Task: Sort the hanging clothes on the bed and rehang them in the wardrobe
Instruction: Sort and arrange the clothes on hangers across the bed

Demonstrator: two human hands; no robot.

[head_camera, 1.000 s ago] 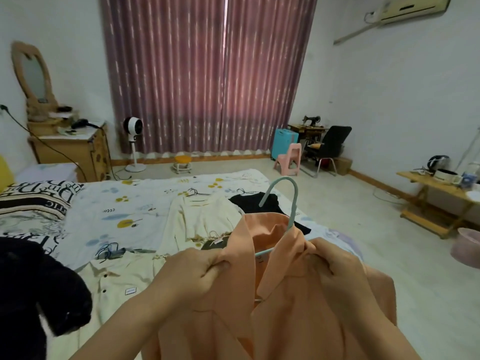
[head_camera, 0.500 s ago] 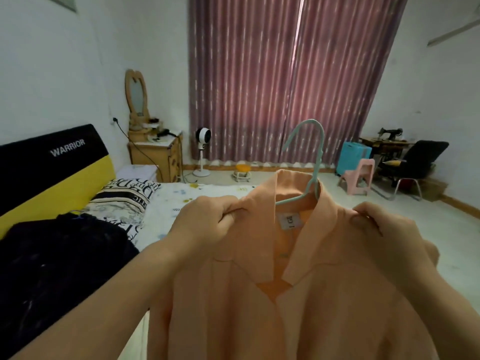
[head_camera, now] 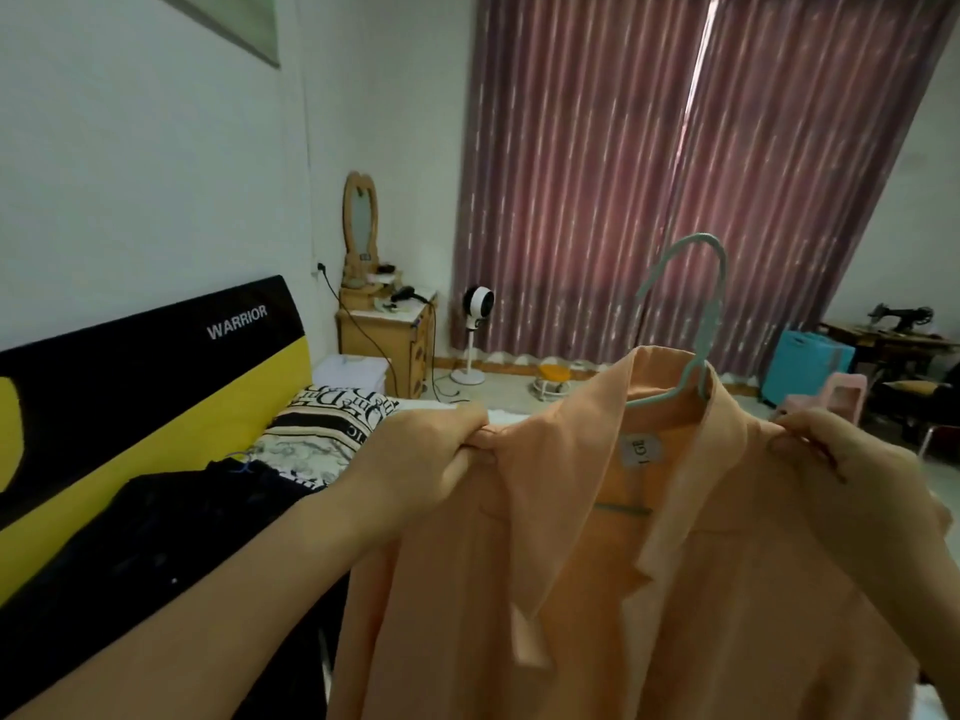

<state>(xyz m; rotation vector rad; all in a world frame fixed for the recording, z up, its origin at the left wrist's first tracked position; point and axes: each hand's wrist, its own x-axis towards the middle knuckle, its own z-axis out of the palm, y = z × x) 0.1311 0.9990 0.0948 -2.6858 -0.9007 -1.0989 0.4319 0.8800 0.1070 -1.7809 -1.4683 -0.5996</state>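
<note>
An orange collared shirt [head_camera: 613,589] hangs on a light green hanger [head_camera: 701,324], held up in front of me. My left hand [head_camera: 421,459] grips the shirt's left shoulder. My right hand [head_camera: 852,475] pinches its right shoulder. The hanger's hook points up above the collar. A dark garment [head_camera: 171,543] lies on the bed [head_camera: 322,444] at lower left, near a patterned pillow. The wardrobe is not in view.
A black and yellow headboard [head_camera: 145,387] runs along the left wall. Behind stand a wooden dresser with a mirror [head_camera: 387,335], a white fan [head_camera: 475,324], maroon curtains [head_camera: 649,174], a blue box [head_camera: 808,366], a pink stool and a sewing machine table.
The view has swung left and up, from the bed's clothes toward the headboard and curtains. The shirt has risen with both hands moving out to its shoulders.
</note>
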